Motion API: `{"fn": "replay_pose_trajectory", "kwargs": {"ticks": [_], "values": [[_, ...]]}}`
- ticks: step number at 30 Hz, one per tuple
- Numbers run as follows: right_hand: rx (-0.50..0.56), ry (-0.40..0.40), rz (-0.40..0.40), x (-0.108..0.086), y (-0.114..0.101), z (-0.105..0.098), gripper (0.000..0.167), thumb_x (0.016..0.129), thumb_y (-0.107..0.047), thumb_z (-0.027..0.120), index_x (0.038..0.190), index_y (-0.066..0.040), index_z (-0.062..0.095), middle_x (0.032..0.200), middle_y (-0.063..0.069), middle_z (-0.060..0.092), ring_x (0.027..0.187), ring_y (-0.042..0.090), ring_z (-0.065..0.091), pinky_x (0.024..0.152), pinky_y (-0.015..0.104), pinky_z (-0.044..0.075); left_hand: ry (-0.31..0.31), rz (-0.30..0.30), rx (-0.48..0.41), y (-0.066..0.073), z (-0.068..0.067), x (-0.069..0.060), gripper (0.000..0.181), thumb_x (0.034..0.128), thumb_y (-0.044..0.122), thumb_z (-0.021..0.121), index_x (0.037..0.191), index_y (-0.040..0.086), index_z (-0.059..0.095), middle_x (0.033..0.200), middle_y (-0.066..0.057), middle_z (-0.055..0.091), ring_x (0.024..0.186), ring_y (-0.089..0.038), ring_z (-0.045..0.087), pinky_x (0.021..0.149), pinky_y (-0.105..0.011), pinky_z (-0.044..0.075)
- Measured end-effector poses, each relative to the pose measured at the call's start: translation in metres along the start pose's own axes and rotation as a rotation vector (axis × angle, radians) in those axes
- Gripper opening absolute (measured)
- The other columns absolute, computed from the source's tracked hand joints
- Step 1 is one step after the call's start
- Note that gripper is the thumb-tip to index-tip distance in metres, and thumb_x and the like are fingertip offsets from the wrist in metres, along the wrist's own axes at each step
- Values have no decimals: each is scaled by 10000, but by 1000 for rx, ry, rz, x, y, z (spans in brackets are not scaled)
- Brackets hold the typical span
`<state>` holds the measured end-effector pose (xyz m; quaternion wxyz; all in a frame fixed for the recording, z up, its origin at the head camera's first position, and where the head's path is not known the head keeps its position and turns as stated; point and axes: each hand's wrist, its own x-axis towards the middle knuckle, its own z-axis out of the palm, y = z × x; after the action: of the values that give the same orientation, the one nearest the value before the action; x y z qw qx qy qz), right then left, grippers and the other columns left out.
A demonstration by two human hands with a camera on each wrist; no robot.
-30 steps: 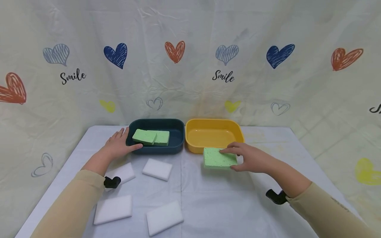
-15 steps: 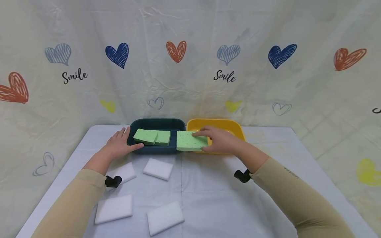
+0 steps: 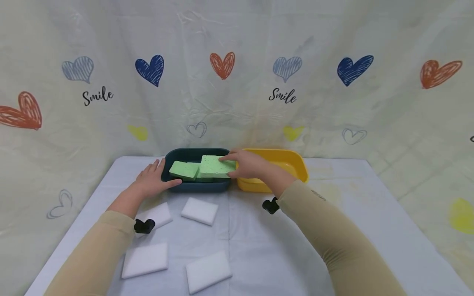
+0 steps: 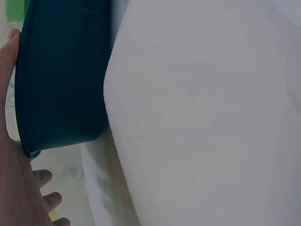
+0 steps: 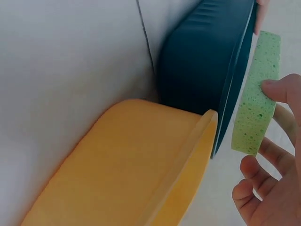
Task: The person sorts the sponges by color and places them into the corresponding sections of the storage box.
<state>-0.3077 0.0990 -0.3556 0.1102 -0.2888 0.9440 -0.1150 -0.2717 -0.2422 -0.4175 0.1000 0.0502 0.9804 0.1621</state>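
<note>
My right hand (image 3: 252, 165) pinches a green sponge (image 3: 214, 167) by its right end, thumb below and fingers above. In the right wrist view this sponge (image 5: 258, 94) is apart from the rim, over the mouth of a dark teal tub (image 3: 196, 188). Inside the tub lie two other green sponges (image 3: 183, 169), one overlapping the other and partly hidden by the held one. My left hand (image 3: 151, 180) rests at the tub's left end, fingers extended and thumb along the front rim. The left wrist view has the thumb (image 4: 11, 42) against the tub's edge.
A yellow tub (image 3: 301, 174) stands directly right of the teal one. On the white table lie several white sponge blocks, among them one in front of the tub (image 3: 200, 211) and one nearer me (image 3: 208, 271). A heart-printed curtain (image 3: 244, 98) hangs behind.
My right hand has carried the green sponge leftward and away from me, from in front of the yellow tub to over the teal tub. The left hand has kept its place.
</note>
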Motion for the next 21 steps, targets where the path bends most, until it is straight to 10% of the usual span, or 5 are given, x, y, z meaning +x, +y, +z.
{"fn": "replay_pose_trajectory", "kwargs": {"ticks": [21], "values": [[-85,-83,-18,33,-10,15,532,904,-328,688,1420,-315,561,1362,50,506,1115,216,519,981,354,461,2,-17,2,0,2,2,1257,792,870,441,1574,3,-25,1612,-298,-9,1460,-516,-3,1151,-661,45]]}}
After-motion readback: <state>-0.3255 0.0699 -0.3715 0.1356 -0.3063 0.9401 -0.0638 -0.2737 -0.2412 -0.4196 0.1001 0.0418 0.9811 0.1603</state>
